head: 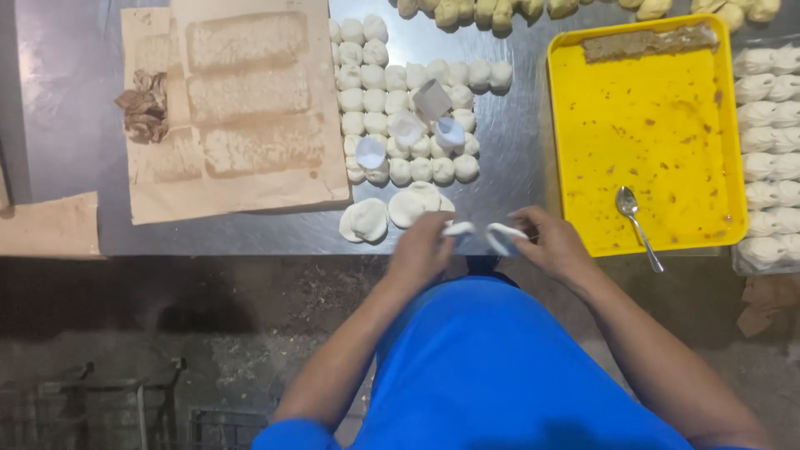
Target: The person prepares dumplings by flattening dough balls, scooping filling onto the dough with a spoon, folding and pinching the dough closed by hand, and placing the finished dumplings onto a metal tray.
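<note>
White moulds pinched in left hand (pixel 423 248) and right hand (pixel 550 242), wrists bent inward.

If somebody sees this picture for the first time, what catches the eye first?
The yellow tray at the right, stained, with a spoon on its near edge. Next, the rows of white dough balls in the middle of the steel table. At the near edge, the left hand and right hand hold white pieces.

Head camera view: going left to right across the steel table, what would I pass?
Brown paper sheet → rows of white dough balls → yellow tray holding a spoon → shaped dough pieces at the right edge.
</note>
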